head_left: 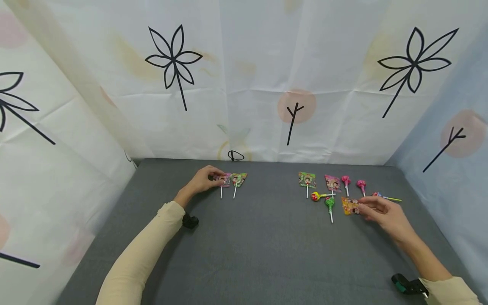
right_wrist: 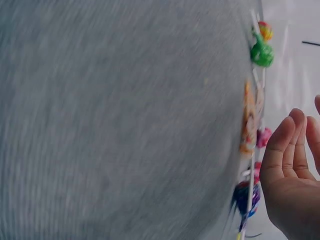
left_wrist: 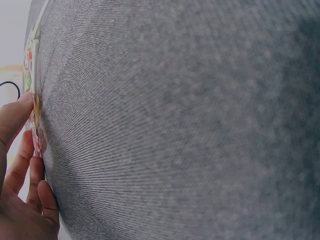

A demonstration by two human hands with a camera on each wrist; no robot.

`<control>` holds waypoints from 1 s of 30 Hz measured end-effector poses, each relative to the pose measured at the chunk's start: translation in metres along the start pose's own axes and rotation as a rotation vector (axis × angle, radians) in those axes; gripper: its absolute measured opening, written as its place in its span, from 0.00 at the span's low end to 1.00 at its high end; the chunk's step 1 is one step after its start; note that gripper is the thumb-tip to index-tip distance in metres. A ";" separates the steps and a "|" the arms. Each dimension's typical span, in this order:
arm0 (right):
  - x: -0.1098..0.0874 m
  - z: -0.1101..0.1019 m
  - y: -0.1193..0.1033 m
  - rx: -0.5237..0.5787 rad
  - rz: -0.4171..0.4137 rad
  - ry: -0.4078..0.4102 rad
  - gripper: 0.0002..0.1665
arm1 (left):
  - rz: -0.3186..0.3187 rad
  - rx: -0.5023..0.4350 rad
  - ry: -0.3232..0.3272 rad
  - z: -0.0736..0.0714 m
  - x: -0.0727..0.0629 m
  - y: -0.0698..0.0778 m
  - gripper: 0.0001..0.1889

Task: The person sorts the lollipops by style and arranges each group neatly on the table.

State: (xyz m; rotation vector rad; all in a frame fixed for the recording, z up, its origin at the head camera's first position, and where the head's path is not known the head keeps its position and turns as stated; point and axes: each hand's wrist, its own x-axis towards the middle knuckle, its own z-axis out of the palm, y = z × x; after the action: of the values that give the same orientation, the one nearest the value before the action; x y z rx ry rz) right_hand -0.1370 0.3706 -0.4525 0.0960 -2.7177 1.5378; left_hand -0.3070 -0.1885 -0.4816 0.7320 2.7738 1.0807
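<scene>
At the left of the head view my left hand [head_left: 206,180] pinches a lollipop in a flat pink wrapper [head_left: 225,181], its white stick pointing toward me. The left wrist view shows the thumb and fingers at the edges of the wrapper [left_wrist: 35,112]. Right beside it lies a lollipop in a flat green wrapper [head_left: 238,178]. On the right, my right hand [head_left: 385,214] is over the stick end of a lollipop in a flat orange wrapper [head_left: 348,206]. In the right wrist view its fingers [right_wrist: 282,145] are extended, with a gap between them and the orange wrapper.
Around the right hand lie a green ball lollipop [head_left: 329,203], a yellow-red one [head_left: 315,196], two pink ones [head_left: 345,180], a blue one [head_left: 376,194], and flat-wrapped green [head_left: 306,179] and pink [head_left: 332,183] lollipops. Patterned cloth [head_left: 251,84] walls the grey table [head_left: 259,254].
</scene>
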 end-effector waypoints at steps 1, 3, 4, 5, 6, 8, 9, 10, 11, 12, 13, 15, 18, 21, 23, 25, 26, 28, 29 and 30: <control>0.000 -0.001 0.001 -0.016 0.011 -0.001 0.24 | 0.000 -0.001 -0.001 0.000 0.000 0.000 0.15; 0.001 -0.002 0.004 -0.043 0.033 -0.005 0.25 | 0.000 -0.001 -0.001 0.000 0.001 0.000 0.15; 0.001 -0.002 0.005 -0.056 0.042 -0.005 0.26 | 0.001 -0.001 -0.002 0.000 0.001 0.000 0.15; 0.001 -0.003 0.006 -0.071 0.048 -0.007 0.27 | 0.002 -0.001 -0.003 0.000 0.001 0.000 0.15; 0.001 -0.003 0.006 -0.082 0.055 -0.010 0.27 | 0.003 -0.001 -0.002 0.000 0.001 0.000 0.15; 0.002 -0.005 0.008 -0.097 0.059 -0.018 0.29 | 0.006 0.002 0.000 0.000 0.002 0.000 0.15; 0.002 -0.005 0.008 -0.107 0.060 -0.025 0.30 | 0.008 0.003 0.000 0.000 0.002 0.000 0.15; 0.003 -0.005 0.008 -0.114 0.065 -0.030 0.31 | 0.007 0.003 -0.001 0.000 0.002 0.000 0.15; 0.003 -0.006 0.009 -0.119 0.065 -0.038 0.31 | 0.003 0.004 -0.001 0.001 0.002 0.000 0.15; 0.004 -0.006 0.009 -0.119 0.063 -0.044 0.31 | 0.002 0.004 -0.002 0.000 0.002 -0.001 0.15; 0.004 -0.007 0.009 -0.115 0.057 -0.051 0.32 | -0.001 0.003 -0.003 0.000 0.001 -0.001 0.15; 0.005 -0.007 0.009 -0.111 0.054 -0.067 0.33 | -0.005 -0.001 -0.004 0.000 0.001 0.000 0.15; 0.007 -0.008 0.008 -0.107 0.050 -0.086 0.34 | -0.006 -0.006 -0.005 -0.001 0.000 0.001 0.15; 0.008 -0.009 0.008 -0.120 0.066 -0.099 0.36 | 0.000 -0.008 -0.003 -0.001 -0.001 0.002 0.15; 0.010 -0.010 0.008 -0.128 0.066 -0.102 0.36 | 0.003 -0.007 -0.001 -0.001 -0.001 0.002 0.15; 0.011 -0.010 0.008 -0.136 0.060 -0.104 0.36 | 0.001 -0.009 -0.001 -0.001 -0.001 0.002 0.15; 0.011 -0.009 0.009 -0.141 0.056 -0.105 0.36 | 0.002 -0.009 -0.001 -0.001 -0.001 0.002 0.15; 0.012 -0.009 0.008 -0.150 0.054 -0.107 0.36 | -0.001 -0.008 0.000 -0.001 -0.001 0.002 0.15; 0.012 -0.009 0.008 -0.151 0.055 -0.110 0.36 | -0.001 -0.007 0.000 0.000 -0.001 0.002 0.15; 0.013 -0.009 0.008 -0.152 0.061 -0.114 0.36 | -0.003 -0.008 0.000 0.000 -0.001 0.002 0.15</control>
State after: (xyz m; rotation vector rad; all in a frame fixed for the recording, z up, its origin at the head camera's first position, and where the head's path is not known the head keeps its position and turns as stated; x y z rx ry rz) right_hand -0.1505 0.3813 -0.4540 0.1022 -2.9424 1.3738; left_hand -0.3055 -0.1879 -0.4801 0.7262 2.7685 1.0904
